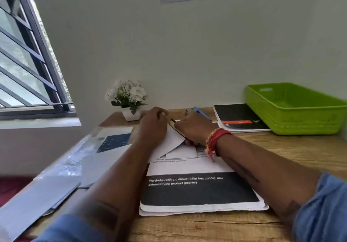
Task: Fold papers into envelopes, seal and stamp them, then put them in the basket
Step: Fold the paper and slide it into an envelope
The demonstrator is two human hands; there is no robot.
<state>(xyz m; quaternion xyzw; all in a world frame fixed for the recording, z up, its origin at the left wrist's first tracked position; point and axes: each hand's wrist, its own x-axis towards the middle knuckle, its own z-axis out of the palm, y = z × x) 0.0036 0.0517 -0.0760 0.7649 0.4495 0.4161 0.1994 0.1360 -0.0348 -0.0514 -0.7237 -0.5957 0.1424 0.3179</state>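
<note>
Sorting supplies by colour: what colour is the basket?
Bright green basket, clearest in the head view.

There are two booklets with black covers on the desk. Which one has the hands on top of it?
The near black-and-white booklet with white printed words; both hands work on folded paper above it. The far black booklet with a red stripe lies untouched beside the green plastic basket.

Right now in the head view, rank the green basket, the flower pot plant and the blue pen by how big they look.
1. green basket, clearly largest, though cut off at the right edge.
2. flower pot plant.
3. blue pen, smallest; the right hand hides part of it, so its full length is unsure.
</note>
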